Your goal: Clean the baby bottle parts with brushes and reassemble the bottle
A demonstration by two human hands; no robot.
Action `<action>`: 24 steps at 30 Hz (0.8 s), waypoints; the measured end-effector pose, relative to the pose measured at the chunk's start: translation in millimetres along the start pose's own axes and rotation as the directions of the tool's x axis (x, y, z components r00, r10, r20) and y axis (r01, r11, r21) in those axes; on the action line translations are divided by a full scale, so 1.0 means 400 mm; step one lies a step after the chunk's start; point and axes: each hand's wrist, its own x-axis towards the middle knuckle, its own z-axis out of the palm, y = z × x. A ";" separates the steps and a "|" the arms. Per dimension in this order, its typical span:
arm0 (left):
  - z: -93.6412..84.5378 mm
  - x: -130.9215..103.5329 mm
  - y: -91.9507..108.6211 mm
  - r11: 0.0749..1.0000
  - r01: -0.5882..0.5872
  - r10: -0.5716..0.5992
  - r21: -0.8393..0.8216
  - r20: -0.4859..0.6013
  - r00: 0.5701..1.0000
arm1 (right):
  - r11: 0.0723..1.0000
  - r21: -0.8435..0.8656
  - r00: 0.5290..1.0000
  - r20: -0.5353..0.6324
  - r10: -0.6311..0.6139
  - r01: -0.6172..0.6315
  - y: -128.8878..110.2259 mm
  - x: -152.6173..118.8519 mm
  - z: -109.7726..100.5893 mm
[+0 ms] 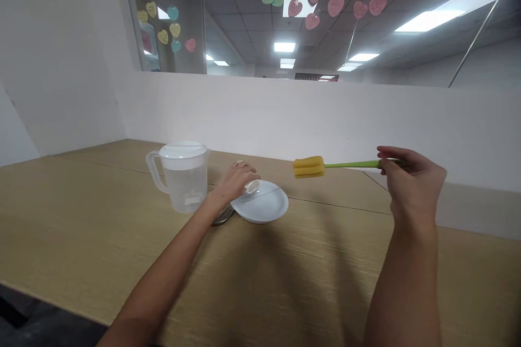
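Observation:
My left hand [239, 178] is closed around a small white cup [252, 187], tipped on its side with its mouth toward the right. The cup is over the left rim of a shallow white bowl [262, 209]; whether they touch I cannot tell. My fingers hide most of the cup. Up on the right, my right hand [411, 173] pinches the green handle of a bottle brush [352, 165]. Its yellow sponge head [308, 167] points left, raised above the table and apart from the bowl.
A lidded translucent plastic pitcher [185, 179] stands left of my left hand, its handle facing left. Partly hidden under my left wrist is a round metallic object [223, 216]. Behind the wooden table [101, 227] rise a white wall and a window with heart-shaped notes.

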 end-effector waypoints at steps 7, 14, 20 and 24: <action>0.015 0.008 0.004 0.993 -0.061 0.062 0.102 -0.008 0.998 | 0.999 -0.034 0.998 0.051 0.034 -0.032 0.007 0.005 -0.001; 0.006 0.002 0.008 0.987 0.071 -0.077 -0.141 -0.037 0.996 | 0.998 -0.054 0.996 0.078 0.047 -0.043 0.000 0.004 0.003; -0.010 0.008 -0.004 0.758 0.179 -0.249 -0.627 -0.025 0.968 | 0.994 -0.103 0.990 0.126 0.057 -0.044 0.019 0.008 0.008; -0.058 0.002 0.011 0.432 0.261 -0.319 -0.863 0.124 0.940 | 0.972 -0.233 0.990 0.138 0.013 0.020 0.068 0.024 0.008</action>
